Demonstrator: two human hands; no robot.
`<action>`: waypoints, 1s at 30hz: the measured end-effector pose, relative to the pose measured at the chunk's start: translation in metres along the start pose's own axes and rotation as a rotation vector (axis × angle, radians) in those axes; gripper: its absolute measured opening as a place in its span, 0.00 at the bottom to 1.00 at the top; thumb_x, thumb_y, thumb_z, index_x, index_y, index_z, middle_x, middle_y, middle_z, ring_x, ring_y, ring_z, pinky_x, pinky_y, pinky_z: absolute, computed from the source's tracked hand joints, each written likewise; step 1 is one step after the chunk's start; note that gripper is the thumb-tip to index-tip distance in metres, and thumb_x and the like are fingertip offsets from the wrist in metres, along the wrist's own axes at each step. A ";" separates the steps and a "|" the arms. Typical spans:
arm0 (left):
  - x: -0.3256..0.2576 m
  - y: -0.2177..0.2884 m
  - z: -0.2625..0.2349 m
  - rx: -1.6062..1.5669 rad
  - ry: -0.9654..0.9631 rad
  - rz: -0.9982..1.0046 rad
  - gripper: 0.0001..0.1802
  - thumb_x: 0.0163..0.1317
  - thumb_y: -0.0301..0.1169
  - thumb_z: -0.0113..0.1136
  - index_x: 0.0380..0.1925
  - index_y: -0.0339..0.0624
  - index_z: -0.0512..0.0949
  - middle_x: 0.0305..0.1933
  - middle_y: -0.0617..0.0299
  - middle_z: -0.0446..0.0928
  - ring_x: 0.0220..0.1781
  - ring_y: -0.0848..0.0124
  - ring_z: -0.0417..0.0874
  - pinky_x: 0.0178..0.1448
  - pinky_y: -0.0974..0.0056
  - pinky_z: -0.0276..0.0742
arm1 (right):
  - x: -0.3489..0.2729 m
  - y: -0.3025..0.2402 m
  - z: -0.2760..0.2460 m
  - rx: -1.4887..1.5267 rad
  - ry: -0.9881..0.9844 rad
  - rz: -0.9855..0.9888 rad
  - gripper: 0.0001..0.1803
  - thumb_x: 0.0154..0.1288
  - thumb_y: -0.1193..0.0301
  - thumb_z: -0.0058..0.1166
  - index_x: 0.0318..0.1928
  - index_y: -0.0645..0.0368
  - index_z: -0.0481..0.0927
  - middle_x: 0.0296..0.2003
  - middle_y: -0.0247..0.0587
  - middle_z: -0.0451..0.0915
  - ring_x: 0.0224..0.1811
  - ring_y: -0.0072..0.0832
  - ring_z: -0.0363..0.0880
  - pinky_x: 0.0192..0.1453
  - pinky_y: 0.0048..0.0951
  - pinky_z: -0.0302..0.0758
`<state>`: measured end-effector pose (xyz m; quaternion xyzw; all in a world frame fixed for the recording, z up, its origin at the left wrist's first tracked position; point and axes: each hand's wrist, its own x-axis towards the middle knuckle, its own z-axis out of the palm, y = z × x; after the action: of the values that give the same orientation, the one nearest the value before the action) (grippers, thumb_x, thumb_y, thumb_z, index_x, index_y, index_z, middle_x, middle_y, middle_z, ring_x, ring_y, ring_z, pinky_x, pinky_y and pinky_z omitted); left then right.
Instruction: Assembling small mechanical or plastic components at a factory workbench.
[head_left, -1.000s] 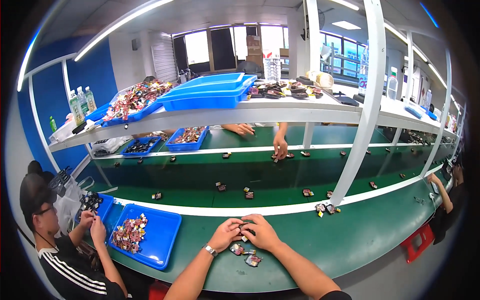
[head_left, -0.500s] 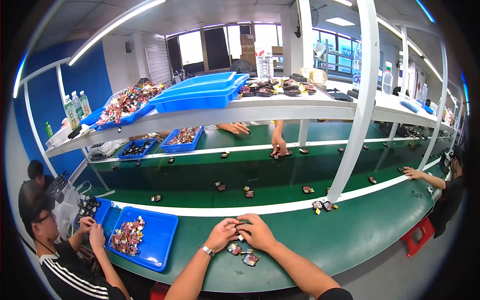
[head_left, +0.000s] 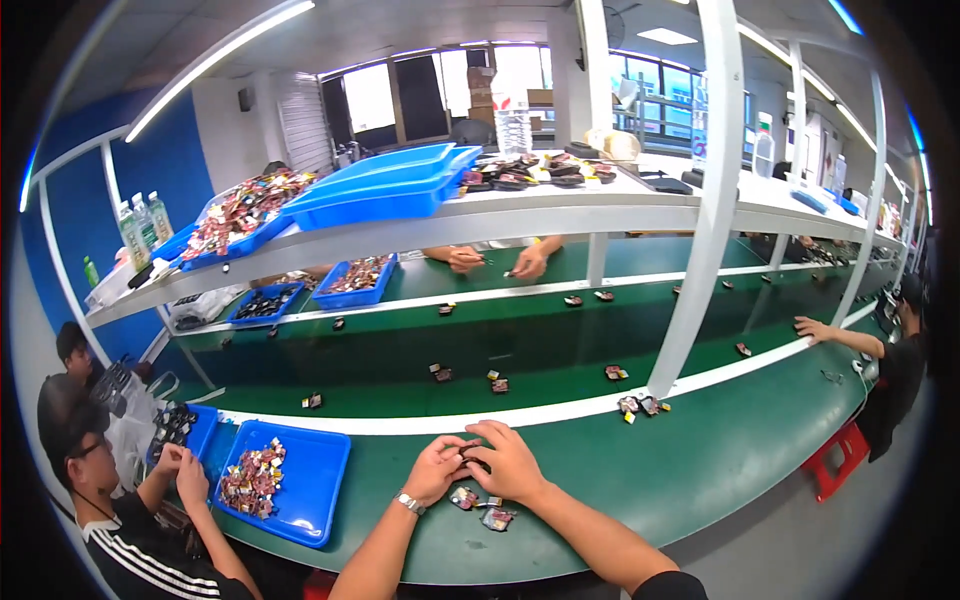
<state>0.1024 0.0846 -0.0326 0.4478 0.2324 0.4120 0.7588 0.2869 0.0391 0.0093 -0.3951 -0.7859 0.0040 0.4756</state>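
My left hand point(head_left: 436, 471), with a metal watch on its wrist, and my right hand point(head_left: 512, 466) meet over the green work surface. Their fingers close around a small dark part point(head_left: 471, 454) with a reddish tint, mostly covered by the fingers, so its exact kind cannot be made out. Just below the hands lie a few small black-and-red electronic assemblies with white and yellow bits: one assembly point(head_left: 463, 497) nearest my left hand, another assembly point(head_left: 497, 518) a little nearer me.
A blue tray point(head_left: 335, 470) of reddish small parts stands left, beside a co-worker point(head_left: 120, 500) handling something. Two assemblies point(head_left: 640, 406) rest by the white post point(head_left: 700, 220). Beyond the white rail, the green belt point(head_left: 540, 335) carries scattered pieces. A shelf point(head_left: 420, 232) overhangs it.
The view shifts slightly. My right hand's fingers lift and spread a little around the dark part. Across the belt, a co-worker's hand has drawn back from a piece.
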 end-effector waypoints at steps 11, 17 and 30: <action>-0.002 0.001 -0.004 0.023 -0.055 0.032 0.14 0.68 0.22 0.51 0.52 0.39 0.67 0.62 0.49 0.71 0.59 0.62 0.77 0.60 0.56 0.77 | -0.006 0.011 0.012 0.211 -0.001 0.103 0.08 0.50 0.75 0.64 0.33 0.56 0.84 0.51 0.38 0.78 0.59 0.38 0.71 0.60 0.37 0.73; 0.000 0.001 -0.005 0.015 -0.056 0.036 0.14 0.68 0.22 0.51 0.53 0.39 0.67 0.64 0.49 0.70 0.60 0.61 0.77 0.61 0.57 0.77 | -0.006 0.010 0.014 0.192 -0.009 0.137 0.09 0.51 0.75 0.64 0.36 0.55 0.86 0.52 0.37 0.78 0.59 0.39 0.71 0.62 0.37 0.71; 0.001 0.000 0.001 0.049 0.029 0.042 0.14 0.67 0.23 0.55 0.51 0.40 0.67 0.55 0.52 0.76 0.55 0.64 0.80 0.57 0.57 0.81 | -0.004 0.007 0.011 0.214 -0.043 0.183 0.09 0.54 0.76 0.60 0.37 0.57 0.83 0.57 0.42 0.74 0.61 0.44 0.68 0.65 0.41 0.67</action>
<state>0.1038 0.0844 -0.0321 0.4648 0.2440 0.4286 0.7353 0.2835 0.0455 -0.0021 -0.4118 -0.7517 0.1396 0.4959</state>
